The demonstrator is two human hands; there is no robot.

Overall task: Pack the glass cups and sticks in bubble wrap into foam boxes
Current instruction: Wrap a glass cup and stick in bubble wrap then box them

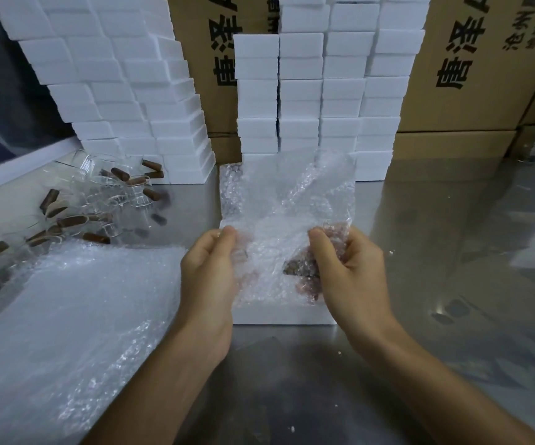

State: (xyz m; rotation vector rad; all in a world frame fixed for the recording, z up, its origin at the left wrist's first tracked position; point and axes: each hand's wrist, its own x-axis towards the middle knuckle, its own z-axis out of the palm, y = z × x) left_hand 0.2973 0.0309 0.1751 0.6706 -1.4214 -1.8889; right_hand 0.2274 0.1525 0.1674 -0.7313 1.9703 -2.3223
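Far left, on the steel counter [420, 220]: a scattered heap of clear glass cups [112, 194] mixed with short brown sticks [71, 221], some sticks lying inside cups, others loose beside them. Just in front of the heap, nearer the viewer: a flat stack of bubble wrap sheets [76, 309], its far edge touching the nearest cups. Behind the heap: a leaning wall of white foam boxes [125, 91], closed and stacked many rows high.

At centre: left hand [210, 277] with thumb and fingers [227, 234] curled, pinching the left edge of a loose bubble wrap sheet [292, 200] that rises up crumpled between both hands. Under the sheet: an open foam box [279, 314], white front wall visible below the wrists, far part of the box lined or covered with more wrap. Inside the sheet, low and toward the right: a brown stick [295, 268], seen dimly through the bubbles; whether a cup is wrapped with it, impossible to tell through the plastic.

Right of centre: right hand [349, 264], fingers clenched around the bunched right side of the same sheet, thumb on top, pinkish brown showing through the wrap in the grasp. Behind the hands: a second, upright block of foam boxes [320, 91] in neat columns. Further back and to the right: large cardboard cartons [472, 91] printed with black characters. Far right: bare reflective counter.
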